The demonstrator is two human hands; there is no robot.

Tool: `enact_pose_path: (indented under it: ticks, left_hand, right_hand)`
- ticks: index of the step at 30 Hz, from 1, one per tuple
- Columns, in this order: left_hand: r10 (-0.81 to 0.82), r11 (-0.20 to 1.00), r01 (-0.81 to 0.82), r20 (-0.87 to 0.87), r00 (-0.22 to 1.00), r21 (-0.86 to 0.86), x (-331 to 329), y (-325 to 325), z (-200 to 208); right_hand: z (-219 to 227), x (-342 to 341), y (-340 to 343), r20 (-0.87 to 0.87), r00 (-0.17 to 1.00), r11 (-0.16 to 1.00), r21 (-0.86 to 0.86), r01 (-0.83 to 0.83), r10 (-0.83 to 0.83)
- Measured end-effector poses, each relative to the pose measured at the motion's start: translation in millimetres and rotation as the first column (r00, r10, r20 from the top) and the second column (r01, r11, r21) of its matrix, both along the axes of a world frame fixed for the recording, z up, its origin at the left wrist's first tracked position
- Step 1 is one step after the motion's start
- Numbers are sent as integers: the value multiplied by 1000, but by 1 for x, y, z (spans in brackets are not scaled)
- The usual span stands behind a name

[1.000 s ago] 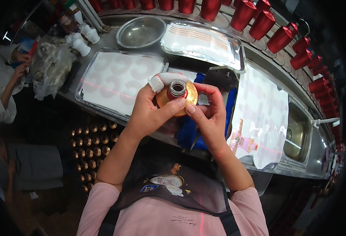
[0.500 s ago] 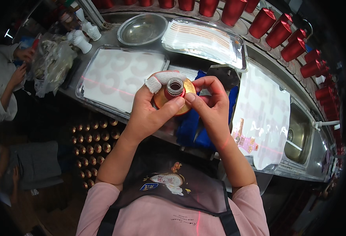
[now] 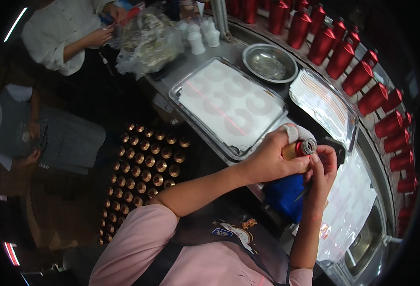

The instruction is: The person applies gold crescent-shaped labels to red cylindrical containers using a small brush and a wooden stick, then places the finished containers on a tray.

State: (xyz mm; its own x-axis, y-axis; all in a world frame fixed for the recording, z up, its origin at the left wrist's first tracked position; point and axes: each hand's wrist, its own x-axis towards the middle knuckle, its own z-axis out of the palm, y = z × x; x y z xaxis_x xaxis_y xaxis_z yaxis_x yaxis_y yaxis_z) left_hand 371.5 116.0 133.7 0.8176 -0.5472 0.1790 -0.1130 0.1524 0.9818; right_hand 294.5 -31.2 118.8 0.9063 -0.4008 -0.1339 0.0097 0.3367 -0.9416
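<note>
My left hand (image 3: 279,155) is wrapped round a bottle with a gold shoulder (image 3: 290,151), a red collar and a bare, open, threaded neck (image 3: 308,146). A white cloth cover (image 3: 298,134) wraps a finger of that hand. The bottle leans, its mouth turned toward my right hand (image 3: 322,164). The right thumb and fingers are closed beside the collar, touching the bottle. From under these fingers juts a thin, dark, pointed tool (image 3: 303,193), its upper part hidden. The bottle's lower body is hidden behind my hands. Below them lies blue cloth (image 3: 286,198).
A metal tray (image 3: 176,95) holds white sheets with grey curved shapes. Beyond are a steel bowl (image 3: 269,64) and another tray of strips. Red bottles (image 3: 341,57) line a curved conveyor. Sheets (image 3: 350,205) lie near a sink (image 3: 362,236). Gold-topped items stand lower left; two other people are at left.
The view has swung left, so the scene sits further right and more of the other people shows. The bottle has tilted in my left hand. A thin pointed tool now shows below my right hand.
</note>
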Motion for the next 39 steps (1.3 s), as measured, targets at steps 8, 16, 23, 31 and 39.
enact_pose_path:
  ticks: [8,16,23,31,39]
  left_hand:
    - [-56,997,57,-8,998,56,3,5,6]
    - [87,989,-105,168,982,103,4,-6,2]
    - [-2,999,2,-9,1000,44,5,-4,1]
    - [-233,960,210,108,967,187,20,24,-1]
    - [-209,969,189,122,970,158,19,21,-1]
  right_hand:
    - [-7,3,3,20,999,989,-139,44,-42]
    - [-20,7,-28,-148,970,952,212,220,-191]
    - [-10,-27,-26,-66,963,930,250,269,-260]
    - [45,-15,20,60,954,769,-578,272,-293]
    - [36,-7,5,176,928,720,-589,367,-329]
